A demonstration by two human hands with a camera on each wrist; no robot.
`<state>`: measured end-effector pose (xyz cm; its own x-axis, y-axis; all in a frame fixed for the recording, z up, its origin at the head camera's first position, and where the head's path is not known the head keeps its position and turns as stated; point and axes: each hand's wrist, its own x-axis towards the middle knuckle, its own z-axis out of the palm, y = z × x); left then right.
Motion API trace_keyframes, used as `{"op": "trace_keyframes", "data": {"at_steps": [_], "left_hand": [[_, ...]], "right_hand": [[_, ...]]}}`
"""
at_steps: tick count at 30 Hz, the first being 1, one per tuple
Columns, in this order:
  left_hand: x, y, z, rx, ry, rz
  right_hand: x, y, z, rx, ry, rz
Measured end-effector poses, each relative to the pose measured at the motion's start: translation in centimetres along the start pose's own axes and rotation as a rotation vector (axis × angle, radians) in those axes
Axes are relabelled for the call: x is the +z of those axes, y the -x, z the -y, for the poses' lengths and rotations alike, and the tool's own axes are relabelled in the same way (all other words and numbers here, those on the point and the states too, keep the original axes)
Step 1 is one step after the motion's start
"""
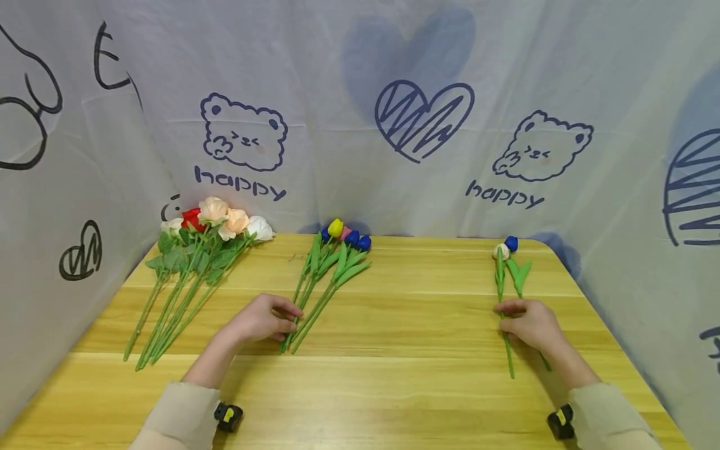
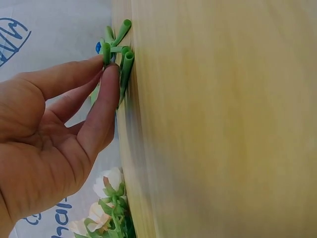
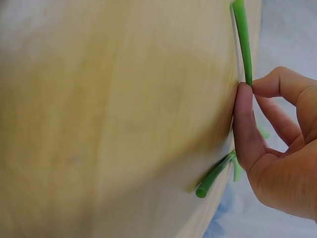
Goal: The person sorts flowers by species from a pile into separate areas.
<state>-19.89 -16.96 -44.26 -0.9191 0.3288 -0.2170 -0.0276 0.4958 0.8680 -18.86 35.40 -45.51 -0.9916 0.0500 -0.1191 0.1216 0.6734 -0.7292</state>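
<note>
At the middle of the table, my left hand (image 1: 265, 317) pinches a green stem (image 2: 106, 53) of the artificial tulips between thumb and fingers. That bunch has a yellow tulip (image 1: 335, 227), a pink tulip (image 1: 345, 233) and several blue tulips (image 1: 364, 243); its other stems lie beside my fingers. Over at the right, my right hand (image 1: 531, 322) pinches the stem (image 3: 243, 44) of a whitish tulip (image 1: 500, 252) between thumb and finger. Next to it lies a blue tulip (image 1: 511, 244), its stem (image 3: 210, 181) passing under the right hand in the head view.
Artificial roses (image 1: 214, 210) in red, peach and white lie at the left of the wooden table (image 1: 416, 387), stems toward me. A pale cloth (image 1: 337, 181) with drawn bears and hearts stands around the back and sides. Dark devices (image 1: 228, 417) sit at both wrists.
</note>
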Motion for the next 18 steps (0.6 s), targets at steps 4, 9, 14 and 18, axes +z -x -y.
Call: {"op": "trace_keyframes", "data": {"at_steps": [4, 9, 14, 18], "left_hand": [[-0.04, 0.09, 0.05, 0.009, -0.012, -0.002], [0.02, 0.15, -0.09, 0.009, -0.018, -0.01], [0.1, 0.14, -0.21, -0.002, -0.026, -0.017], [0.0, 0.17, -0.26, -0.017, -0.015, -0.022]], "right_hand": [[0.02, -0.09, -0.02, 0.019, -0.018, -0.005], [-0.2, -0.16, -0.14, 0.035, -0.066, 0.007], [-0.54, -0.08, -0.35, 0.038, -0.113, 0.037], [-0.58, 0.19, -0.25, 0.022, -0.121, 0.035]]}}
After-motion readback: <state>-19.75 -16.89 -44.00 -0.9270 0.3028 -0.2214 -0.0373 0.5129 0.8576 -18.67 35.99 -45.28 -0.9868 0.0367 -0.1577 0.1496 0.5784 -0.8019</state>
